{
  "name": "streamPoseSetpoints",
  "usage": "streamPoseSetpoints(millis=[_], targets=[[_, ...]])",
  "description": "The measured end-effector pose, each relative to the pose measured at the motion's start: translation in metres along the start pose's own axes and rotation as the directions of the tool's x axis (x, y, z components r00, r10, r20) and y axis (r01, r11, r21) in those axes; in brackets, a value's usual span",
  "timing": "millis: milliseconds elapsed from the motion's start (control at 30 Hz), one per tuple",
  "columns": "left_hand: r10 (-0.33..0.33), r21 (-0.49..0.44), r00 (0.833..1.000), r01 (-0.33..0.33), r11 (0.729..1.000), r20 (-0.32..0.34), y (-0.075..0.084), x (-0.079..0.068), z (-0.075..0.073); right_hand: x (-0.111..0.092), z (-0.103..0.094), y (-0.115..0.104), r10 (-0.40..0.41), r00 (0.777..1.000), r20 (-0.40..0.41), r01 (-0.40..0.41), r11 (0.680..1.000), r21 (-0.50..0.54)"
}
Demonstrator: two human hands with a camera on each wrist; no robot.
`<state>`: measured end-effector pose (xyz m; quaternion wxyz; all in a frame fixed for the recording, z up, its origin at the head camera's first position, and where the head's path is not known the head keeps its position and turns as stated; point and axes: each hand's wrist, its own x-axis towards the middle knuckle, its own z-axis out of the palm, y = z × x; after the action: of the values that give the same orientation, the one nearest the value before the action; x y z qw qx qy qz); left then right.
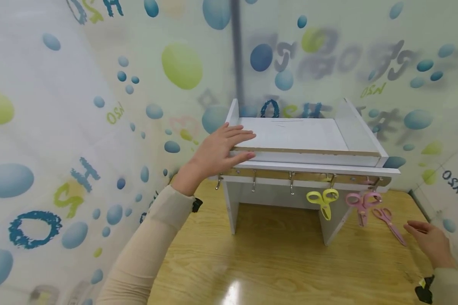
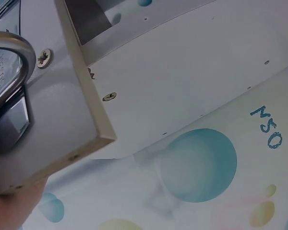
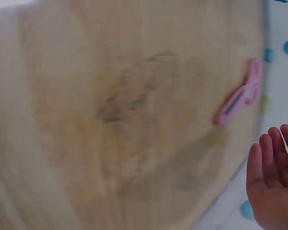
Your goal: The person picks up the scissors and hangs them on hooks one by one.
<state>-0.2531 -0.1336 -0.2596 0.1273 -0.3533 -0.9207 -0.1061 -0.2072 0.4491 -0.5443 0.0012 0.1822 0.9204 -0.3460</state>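
Note:
My left hand (image 1: 223, 148) rests on the front left corner of a white shelf (image 1: 290, 131), fingers stretched over its top edge and thumb along the front. In the left wrist view, part of that hand (image 2: 21, 203) shows beside a white board (image 2: 62, 110) with a metal hook (image 2: 28, 60). My right hand (image 1: 433, 245) is held off the table at the right, loosely bent and holding nothing. Nearest to it, pink scissors (image 1: 390, 225) lie on the wood. Yellow scissors (image 1: 323, 202) and another pink pair (image 1: 363, 206) hang from the shelf's hooks.
Under the shelf's front runs a brass-coloured strip (image 1: 272, 174) with several hooks. The shelf stands on a wood-grain table (image 1: 275, 262). Patterned sheets (image 1: 198, 106) with dots and letters enclose the back and sides.

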Motion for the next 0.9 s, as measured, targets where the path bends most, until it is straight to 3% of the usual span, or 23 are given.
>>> streamPoseSetpoints(millis=[233,433,667,767,900], targets=[[0.006,0.008,1.0,-0.005,1.0,-0.012,0.0,0.001,0.002,-0.004,0.009,0.019,0.115,0.992,0.045,-0.115,0.993,-0.015],[-0.006,-0.006,1.0,0.006,1.0,0.005,-0.002,-0.005,0.006,-0.009,0.013,0.032,0.07,0.996,0.058,-0.067,0.997,-0.044],[0.004,-0.008,1.0,-0.004,1.0,-0.012,-0.001,-0.005,0.009,-0.009,0.019,0.036,0.007,0.999,-0.036,-0.01,0.995,-0.104],[0.007,-0.008,1.0,-0.007,1.0,-0.014,0.0,-0.004,0.008,-0.009,0.019,0.035,-0.047,0.998,-0.034,0.04,0.984,-0.174],[0.001,-0.016,1.0,-0.001,1.0,-0.015,0.001,-0.002,0.007,-0.009,0.017,0.032,-0.049,0.999,0.012,0.051,0.972,-0.227]])
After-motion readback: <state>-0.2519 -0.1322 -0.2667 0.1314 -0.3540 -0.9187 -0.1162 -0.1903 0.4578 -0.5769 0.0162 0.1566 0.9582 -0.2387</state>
